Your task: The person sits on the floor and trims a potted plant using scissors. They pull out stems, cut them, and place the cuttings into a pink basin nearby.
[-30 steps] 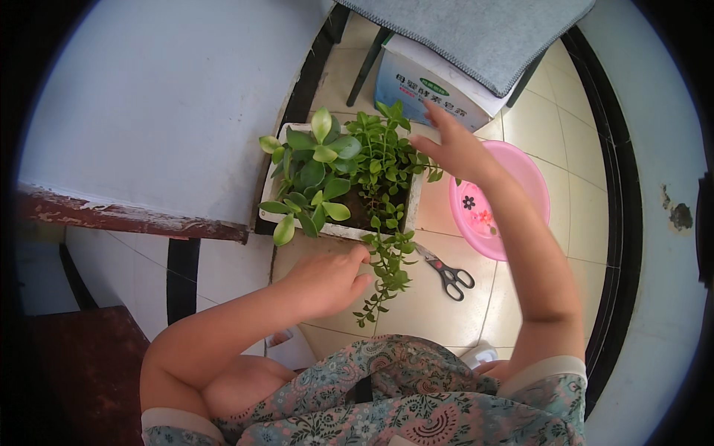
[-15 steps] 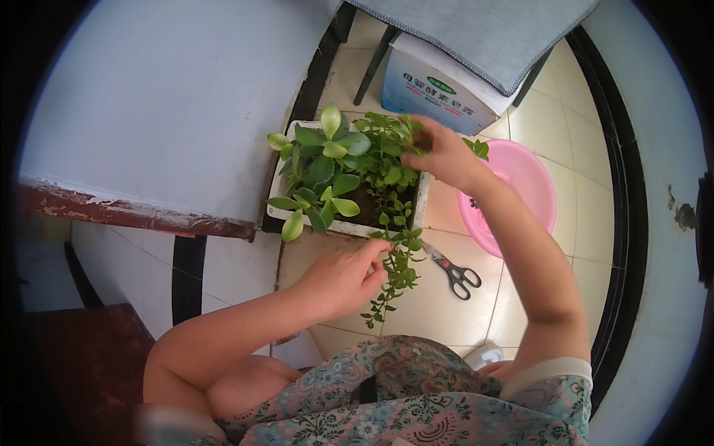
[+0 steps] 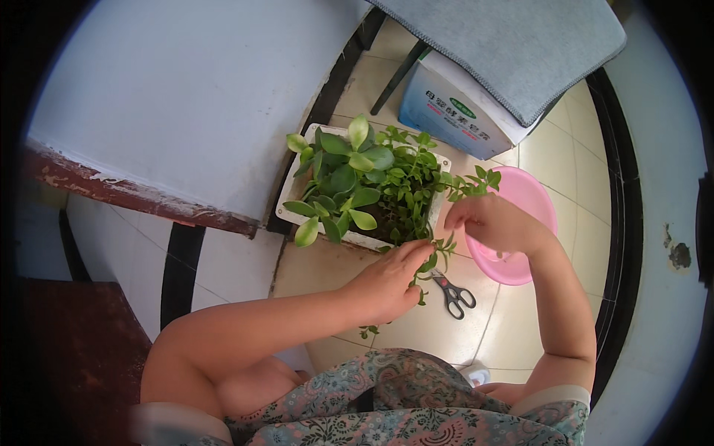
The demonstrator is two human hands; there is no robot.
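Note:
A white rectangular planter (image 3: pixel 282 206) holds a broad-leaved succulent (image 3: pixel 343 179) on its left and a bushy small-leaved plant (image 3: pixel 405 175) on its right. Trailing stems (image 3: pixel 444 253) hang over the planter's near edge. My left hand (image 3: pixel 387 282) has its thumb and fingers closed around these stems, partly covering them. To the right, my right hand (image 3: pixel 500 223) is over the pink basin's near-left side, its fingers curled downward. Whatever they pinch, if anything, is hidden. Black-handled scissors (image 3: pixel 455 296) lie on the floor beside the stems, blades partly covered by leaves.
The pink basin (image 3: pixel 547 197) stands right of the planter, with a leafy sprig (image 3: pixel 480 181) at its left rim. Beyond are a blue and white box (image 3: pixel 446 104) and a grey cloth-covered seat (image 3: pixel 520 44). A white panel (image 3: pixel 171 104) borders the left.
My right hand has moved from the bushy plant toward me and right, over the basin. My left hand has shifted right and closed around the trailing stems. The view has shifted slightly.

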